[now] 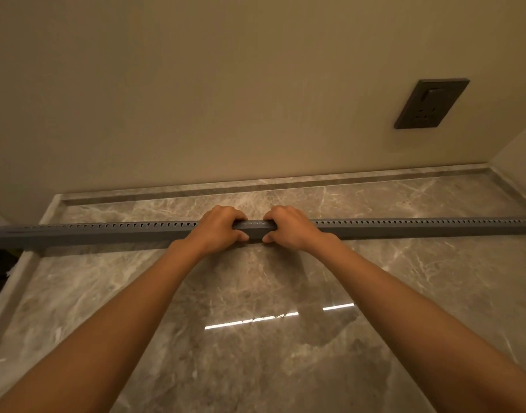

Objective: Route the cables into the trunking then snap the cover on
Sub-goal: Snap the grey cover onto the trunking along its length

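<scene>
A long grey slotted trunking (106,232) lies across the marble counter (255,293) from the left edge to the right edge of the view, with a row of small slots along its far top edge. My left hand (220,226) and my right hand (291,226) grip it side by side at its middle, fingers curled over the top and thumbs on the near face. A short stretch of trunking shows between the hands. No cables are visible; I cannot tell whether the cover is on.
A beige wall (255,84) rises behind the counter, carrying a dark socket plate (431,104) at the upper right. A raised marble lip (255,184) runs along the back. The counter's left edge (14,281) drops off into darkness.
</scene>
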`<state>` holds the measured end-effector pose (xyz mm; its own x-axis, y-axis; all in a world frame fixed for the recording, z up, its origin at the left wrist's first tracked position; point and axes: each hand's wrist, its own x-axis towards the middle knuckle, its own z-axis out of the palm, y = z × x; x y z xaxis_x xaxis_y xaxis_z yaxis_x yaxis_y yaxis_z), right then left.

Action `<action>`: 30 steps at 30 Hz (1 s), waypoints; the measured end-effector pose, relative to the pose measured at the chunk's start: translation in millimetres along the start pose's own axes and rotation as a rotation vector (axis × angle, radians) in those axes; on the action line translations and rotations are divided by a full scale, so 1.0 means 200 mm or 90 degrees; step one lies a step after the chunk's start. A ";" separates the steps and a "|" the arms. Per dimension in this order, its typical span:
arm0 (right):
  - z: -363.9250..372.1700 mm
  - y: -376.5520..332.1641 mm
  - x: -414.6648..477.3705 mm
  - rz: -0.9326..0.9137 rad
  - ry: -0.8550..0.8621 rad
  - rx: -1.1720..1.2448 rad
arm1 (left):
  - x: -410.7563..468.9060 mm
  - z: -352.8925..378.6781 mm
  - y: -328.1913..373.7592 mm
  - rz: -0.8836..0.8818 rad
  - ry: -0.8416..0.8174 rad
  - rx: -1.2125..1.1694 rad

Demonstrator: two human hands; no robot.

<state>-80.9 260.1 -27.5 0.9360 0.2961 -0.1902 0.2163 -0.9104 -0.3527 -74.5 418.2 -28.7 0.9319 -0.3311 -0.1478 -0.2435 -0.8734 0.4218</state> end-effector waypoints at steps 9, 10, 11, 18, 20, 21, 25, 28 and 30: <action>0.11 -0.18 0.04 -0.055 0.059 0.053 | -0.12 -0.10 -0.18 -0.151 0.034 -0.078; 0.11 -0.18 0.04 -0.057 0.063 0.054 | -0.12 -0.09 -0.17 -0.153 0.037 -0.068; 0.12 -0.17 0.04 -0.059 0.065 0.056 | -0.12 -0.09 -0.17 -0.151 0.041 -0.054; 0.14 -0.17 0.04 -0.088 0.074 0.044 | -0.14 -0.07 -0.10 -0.165 0.100 0.012; 0.14 -0.16 0.04 -0.095 0.069 0.043 | -0.15 -0.08 -0.08 -0.171 0.096 0.024; 0.13 -0.15 0.04 -0.097 0.065 0.045 | -0.15 -0.08 -0.08 -0.168 0.097 0.023; 0.13 -0.15 0.03 -0.097 0.068 0.062 | -0.16 -0.08 -0.08 -0.155 0.096 0.002; 0.14 -0.20 0.03 -0.106 0.065 0.084 | -0.17 -0.08 -0.09 -0.138 0.077 -0.012; 0.15 -0.25 0.04 -0.114 0.062 0.086 | -0.18 -0.10 -0.11 -0.122 0.053 -0.019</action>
<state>-93.1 315.8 -38.1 0.9101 0.4135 -0.0265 0.3479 -0.7974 -0.4931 -96.0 457.2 -14.5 0.9797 -0.1280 -0.1544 -0.0524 -0.9064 0.4192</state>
